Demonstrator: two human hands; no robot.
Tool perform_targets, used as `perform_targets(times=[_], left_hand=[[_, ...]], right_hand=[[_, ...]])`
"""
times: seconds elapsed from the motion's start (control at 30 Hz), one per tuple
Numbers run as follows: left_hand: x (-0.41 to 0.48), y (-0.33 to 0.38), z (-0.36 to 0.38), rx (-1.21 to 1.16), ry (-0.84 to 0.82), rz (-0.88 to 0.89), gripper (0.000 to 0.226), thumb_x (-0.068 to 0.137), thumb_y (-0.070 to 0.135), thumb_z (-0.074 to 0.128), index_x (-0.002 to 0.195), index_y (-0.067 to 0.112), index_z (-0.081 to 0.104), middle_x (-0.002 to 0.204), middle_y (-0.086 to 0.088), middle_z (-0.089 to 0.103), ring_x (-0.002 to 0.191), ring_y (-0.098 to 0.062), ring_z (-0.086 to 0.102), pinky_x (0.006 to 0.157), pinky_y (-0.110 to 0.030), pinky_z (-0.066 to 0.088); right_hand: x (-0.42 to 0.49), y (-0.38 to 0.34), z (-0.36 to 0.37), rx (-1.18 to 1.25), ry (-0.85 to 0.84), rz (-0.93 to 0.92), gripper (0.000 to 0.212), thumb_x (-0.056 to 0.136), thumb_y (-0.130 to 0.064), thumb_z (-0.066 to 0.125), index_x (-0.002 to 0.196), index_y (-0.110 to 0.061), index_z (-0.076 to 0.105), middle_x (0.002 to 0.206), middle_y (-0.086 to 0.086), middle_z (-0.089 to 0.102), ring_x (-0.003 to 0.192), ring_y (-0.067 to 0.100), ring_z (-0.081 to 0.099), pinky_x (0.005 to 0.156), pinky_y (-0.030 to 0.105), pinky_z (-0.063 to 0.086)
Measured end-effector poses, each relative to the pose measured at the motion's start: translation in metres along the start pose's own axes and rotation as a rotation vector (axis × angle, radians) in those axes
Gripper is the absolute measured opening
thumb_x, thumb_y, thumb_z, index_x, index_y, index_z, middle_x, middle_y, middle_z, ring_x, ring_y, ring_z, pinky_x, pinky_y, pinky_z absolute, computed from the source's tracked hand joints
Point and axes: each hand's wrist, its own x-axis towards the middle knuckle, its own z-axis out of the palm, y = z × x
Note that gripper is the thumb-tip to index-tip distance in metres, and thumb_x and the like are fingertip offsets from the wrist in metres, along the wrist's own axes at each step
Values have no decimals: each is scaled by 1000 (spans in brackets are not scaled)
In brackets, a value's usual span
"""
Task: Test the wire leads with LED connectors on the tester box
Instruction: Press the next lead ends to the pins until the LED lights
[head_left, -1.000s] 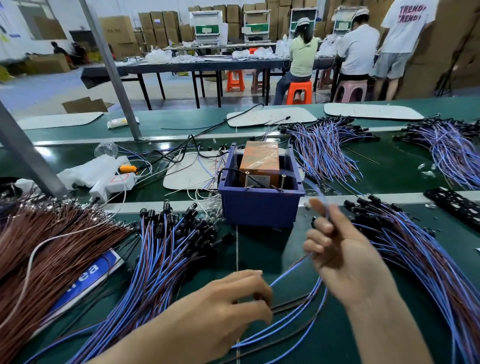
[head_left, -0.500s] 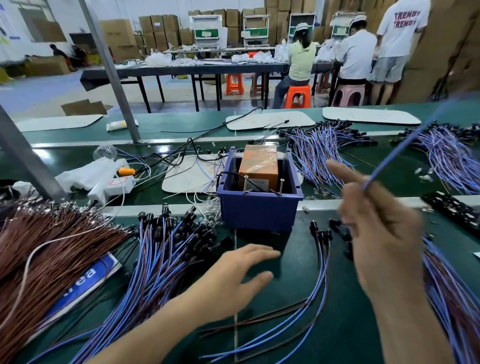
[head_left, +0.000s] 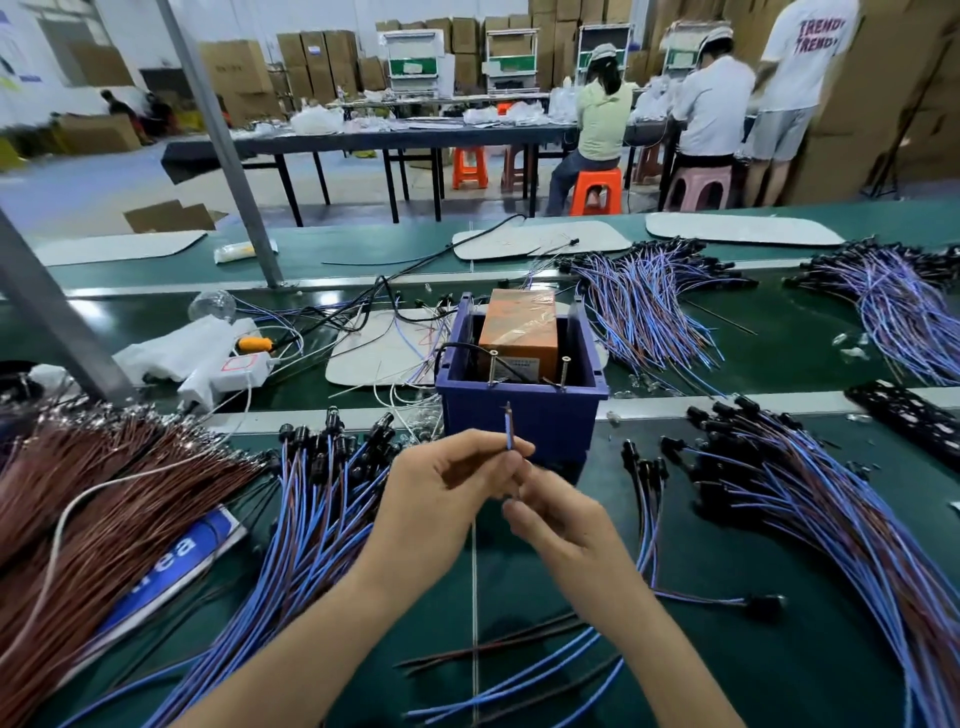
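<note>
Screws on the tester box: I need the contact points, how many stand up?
2: one screw at the blue box's front-left, one screw front-right. Others may be hidden.

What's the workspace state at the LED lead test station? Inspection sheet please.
Surface: green conveyor belt, mostly covered by wire piles.
Job's things: blue tester box with an orange block inside and two upright screws at its near rim; one blue and brown wire lead held up before it.
Clutter: white adapter, plastic bags, black strip at right.
Grippers: left hand pinches the wire lead; right hand is closed just below it.
Cables: blue leads left, more right, brown bundle far left.
Surroundings: workers on stools, stacked cartons.
</note>
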Motion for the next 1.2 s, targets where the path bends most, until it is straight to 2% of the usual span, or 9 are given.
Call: perform_targets(times=[0.07,0.1,0.27,0.43,0.53,0.63,0.8,1.0,1.2], left_hand=[[9,-7,3,3,47,-71,9,79,20,68,83,26,75,73,5,73,62,-2,63,63,-14,48],[14,-10,5,-1,63,-105,12,81,13,69,83,24,75,71,6,72,59,-2,62,61,-13,48],[29,-21,16,-17,86,-199,18,87,0,64,95,13,74,60,8,68,51,0,56,54,-12,46],[45,-39,15,-37,212,-368,16,92,8,59,96,16,73,55,14,61,43,0,45,46,-14,40],[54,-49,12,-29,230,-436,15,93,10,58,92,14,72,50,11,53,39,-2,40,43,-15,34],[60,-54,12,-70,227,-473,15,93,12,58,86,15,71,56,6,50,39,-2,38,41,-14,32],[65,-56,10,-101,212,-483,15,94,12,57,89,11,71,57,7,48,42,-4,38,43,-15,33],[64,-58,8,-86,189,-478,17,94,10,56,89,11,72,58,6,47,40,-3,37,42,-15,32],[66,-57,7,-73,184,-474,16,93,11,57,88,12,72,62,3,48,43,-5,37,41,-14,32]], right_hand=[[6,4,-3,118,83,32,56,90,1,60,128,-39,51,92,5,63,85,15,65,80,21,50],[10,5,-3,154,149,29,59,89,5,60,131,-36,49,95,8,65,88,16,67,81,21,52],[27,4,3,121,430,27,38,87,0,66,99,-37,64,78,0,63,71,12,67,68,21,54],[41,14,-7,158,716,133,27,92,0,58,93,-28,60,77,-4,60,55,9,66,63,28,57],[49,19,-10,131,763,194,26,92,-1,57,87,-26,61,76,-2,61,45,3,59,60,32,56],[52,23,-8,103,760,218,25,91,-2,58,86,-25,63,70,-3,60,43,4,54,58,29,54],[52,25,-4,69,732,235,17,89,-7,61,90,-22,67,71,-2,62,54,19,53,62,37,49],[48,26,-1,97,707,236,18,88,-5,60,89,-21,69,68,2,62,55,18,49,58,33,43],[48,22,-2,128,801,186,25,90,-6,59,84,-29,65,74,-1,61,60,22,51,59,33,44]])
